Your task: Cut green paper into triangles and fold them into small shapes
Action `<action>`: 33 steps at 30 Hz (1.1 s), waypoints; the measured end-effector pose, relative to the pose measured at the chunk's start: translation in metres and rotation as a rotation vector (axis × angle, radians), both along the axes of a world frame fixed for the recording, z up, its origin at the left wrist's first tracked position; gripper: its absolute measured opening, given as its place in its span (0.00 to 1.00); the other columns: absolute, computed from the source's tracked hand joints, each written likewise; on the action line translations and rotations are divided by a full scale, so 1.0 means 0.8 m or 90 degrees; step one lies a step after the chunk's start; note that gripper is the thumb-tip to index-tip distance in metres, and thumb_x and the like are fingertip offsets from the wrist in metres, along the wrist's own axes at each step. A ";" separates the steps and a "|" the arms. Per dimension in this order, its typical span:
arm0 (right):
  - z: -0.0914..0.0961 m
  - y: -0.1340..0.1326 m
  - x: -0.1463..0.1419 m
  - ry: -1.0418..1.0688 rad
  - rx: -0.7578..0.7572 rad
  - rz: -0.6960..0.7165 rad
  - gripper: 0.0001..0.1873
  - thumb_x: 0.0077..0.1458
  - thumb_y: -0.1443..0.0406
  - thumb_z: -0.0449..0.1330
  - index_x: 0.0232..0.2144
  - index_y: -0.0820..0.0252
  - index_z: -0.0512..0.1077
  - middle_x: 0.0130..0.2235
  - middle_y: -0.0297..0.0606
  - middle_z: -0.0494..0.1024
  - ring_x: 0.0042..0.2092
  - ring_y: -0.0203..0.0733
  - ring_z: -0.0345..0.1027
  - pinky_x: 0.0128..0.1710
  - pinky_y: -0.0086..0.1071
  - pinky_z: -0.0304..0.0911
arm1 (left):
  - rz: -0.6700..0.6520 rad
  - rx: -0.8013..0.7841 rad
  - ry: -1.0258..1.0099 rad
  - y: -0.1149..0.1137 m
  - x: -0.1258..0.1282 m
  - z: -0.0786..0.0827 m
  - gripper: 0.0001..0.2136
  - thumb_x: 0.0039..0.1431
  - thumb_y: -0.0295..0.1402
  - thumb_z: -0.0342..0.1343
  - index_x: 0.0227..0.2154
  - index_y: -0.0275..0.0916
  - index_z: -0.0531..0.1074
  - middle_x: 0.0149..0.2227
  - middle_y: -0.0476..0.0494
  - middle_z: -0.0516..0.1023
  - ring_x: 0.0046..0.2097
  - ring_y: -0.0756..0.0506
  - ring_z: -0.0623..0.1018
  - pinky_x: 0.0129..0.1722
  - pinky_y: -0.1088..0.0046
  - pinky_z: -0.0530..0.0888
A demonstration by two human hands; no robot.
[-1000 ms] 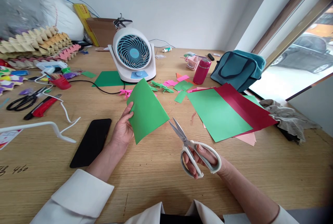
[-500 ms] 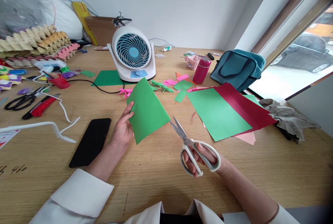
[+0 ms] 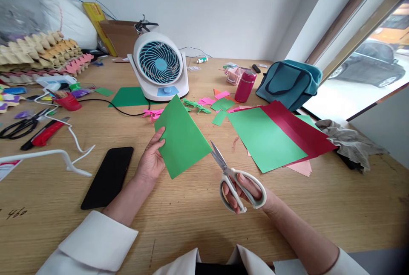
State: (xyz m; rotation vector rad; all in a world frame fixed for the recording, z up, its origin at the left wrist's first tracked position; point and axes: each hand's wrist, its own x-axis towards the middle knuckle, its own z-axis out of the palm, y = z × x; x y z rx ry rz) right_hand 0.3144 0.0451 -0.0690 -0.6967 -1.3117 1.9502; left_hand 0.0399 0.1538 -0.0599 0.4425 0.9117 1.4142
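My left hand (image 3: pixel 151 158) grips the left edge of a green paper sheet (image 3: pixel 181 136), holding it tilted above the wooden table (image 3: pixel 191 206). My right hand (image 3: pixel 247 194) has its fingers through the white handles of a pair of scissors (image 3: pixel 234 179). The blades are slightly apart and point up-left, with their tips just at the sheet's right corner.
A black phone (image 3: pixel 108 176) lies left of my left hand. Larger green (image 3: pixel 265 138) and dark red (image 3: pixel 298 128) sheets lie to the right. Behind stand a white desk fan (image 3: pixel 158 70), a pink bottle (image 3: pixel 244 86) and a teal bag (image 3: pixel 287 83). Black scissors (image 3: pixel 19 126), a red cutter (image 3: pixel 43 132) and paper scraps lie at left.
The scissors have come a little closer to the green sheet's right corner. The view has shifted slightly; my left hand still holds the sheet the same way.
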 end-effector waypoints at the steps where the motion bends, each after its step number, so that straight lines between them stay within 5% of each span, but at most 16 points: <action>1: 0.001 0.000 0.000 -0.005 0.000 -0.005 0.32 0.61 0.40 0.49 0.36 0.64 0.71 0.23 0.36 0.72 0.20 0.33 0.67 0.18 0.23 0.58 | 0.001 0.001 -0.001 0.000 0.000 0.001 0.18 0.58 0.18 0.53 0.45 0.43 0.79 0.40 0.50 0.84 0.39 0.52 0.82 0.41 0.78 0.77; 33: -0.013 0.000 0.003 -0.020 -0.015 -0.051 0.27 0.62 0.44 0.53 0.33 0.63 0.70 0.20 0.31 0.68 0.18 0.31 0.62 0.14 0.21 0.55 | -0.002 0.022 0.017 0.003 -0.003 -0.005 0.19 0.56 0.19 0.55 0.47 0.44 0.78 0.44 0.48 0.84 0.46 0.49 0.81 0.46 0.76 0.76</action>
